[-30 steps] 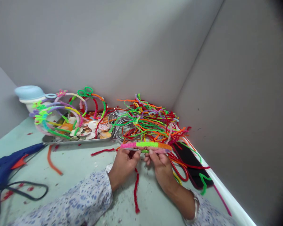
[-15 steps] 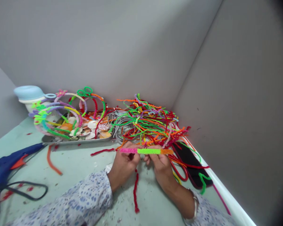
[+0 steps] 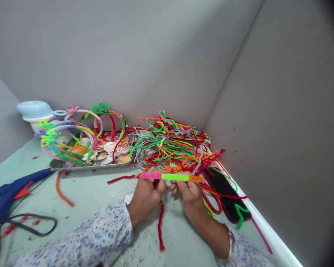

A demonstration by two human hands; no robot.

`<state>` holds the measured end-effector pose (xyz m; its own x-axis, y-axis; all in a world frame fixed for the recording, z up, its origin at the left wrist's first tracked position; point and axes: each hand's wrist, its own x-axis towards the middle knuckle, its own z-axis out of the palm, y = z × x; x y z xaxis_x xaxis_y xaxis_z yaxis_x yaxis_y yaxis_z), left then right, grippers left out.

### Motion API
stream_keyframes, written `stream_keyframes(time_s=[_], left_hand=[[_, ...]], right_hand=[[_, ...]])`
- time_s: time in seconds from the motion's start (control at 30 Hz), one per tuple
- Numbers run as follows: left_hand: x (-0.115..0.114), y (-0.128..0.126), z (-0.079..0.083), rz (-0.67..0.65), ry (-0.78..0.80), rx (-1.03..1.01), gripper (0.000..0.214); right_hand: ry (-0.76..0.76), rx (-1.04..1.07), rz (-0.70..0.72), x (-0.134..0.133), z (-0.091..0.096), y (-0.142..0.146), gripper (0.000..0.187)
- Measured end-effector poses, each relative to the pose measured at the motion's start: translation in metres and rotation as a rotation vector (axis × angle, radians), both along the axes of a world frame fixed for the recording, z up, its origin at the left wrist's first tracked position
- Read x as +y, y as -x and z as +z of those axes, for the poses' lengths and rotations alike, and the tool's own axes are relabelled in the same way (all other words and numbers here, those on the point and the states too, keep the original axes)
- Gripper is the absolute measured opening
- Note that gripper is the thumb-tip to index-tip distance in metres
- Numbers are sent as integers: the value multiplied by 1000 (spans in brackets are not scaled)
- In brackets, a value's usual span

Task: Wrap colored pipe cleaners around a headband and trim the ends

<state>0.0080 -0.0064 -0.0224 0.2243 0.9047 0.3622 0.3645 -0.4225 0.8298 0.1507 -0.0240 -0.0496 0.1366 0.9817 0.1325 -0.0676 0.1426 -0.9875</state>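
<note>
A headband (image 3: 174, 177) wrapped in pipe cleaner runs level between my hands, seen edge-on, with pink, lime green and orange stretches. My left hand (image 3: 147, 193) is closed on its pink part, thumb and fingers pinched near where the pink meets the green. My right hand (image 3: 191, 195) grips it where green turns to orange. Fingers hide the underside, so I cannot see its full curve. A dark red pipe cleaner (image 3: 161, 228) dangles or lies below my left hand, its upper end hidden.
Behind my hands lies a heap of pipe cleaners (image 3: 175, 142). A metal tray (image 3: 91, 167) holds shells and several finished headbands (image 3: 72, 141). A blue glue gun (image 3: 19, 185) with its cord is at left, a phone (image 3: 225, 196) at right. A white jar with blue lid (image 3: 35, 109) stands behind.
The pink end of the headband has tipped up very slightly in my left hand. Both hands keep their grip and otherwise stay almost still.
</note>
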Motion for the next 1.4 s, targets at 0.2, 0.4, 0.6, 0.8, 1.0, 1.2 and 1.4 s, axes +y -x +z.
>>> stream_keyframes(time_s=[0.2, 0.4, 0.6, 0.8, 1.0, 1.2, 1.4], left_hand=[[1, 1, -3, 26, -40, 38, 20], [2, 0, -6, 28, 17, 51, 19], [4, 0, -5, 47, 73, 81, 22], [4, 1, -5, 26, 69, 93, 24], [5, 1, -5, 17, 95, 89, 27], [5, 2, -6, -16, 76, 68, 25], [6, 2, -6, 14, 100, 83, 27]], right_hand=[[-48, -7, 6, -1, 2, -1, 26], [-29, -27, -5, -1, 0, -1, 31], [2, -35, -29, 2, -1, 0, 38], [39, 15, -28, 2, -2, 0, 36], [66, -30, -51, 0, -1, 0, 40], [74, -34, -78, 1, -2, 0, 37], [60, -38, -81, 0, -2, 1, 35]])
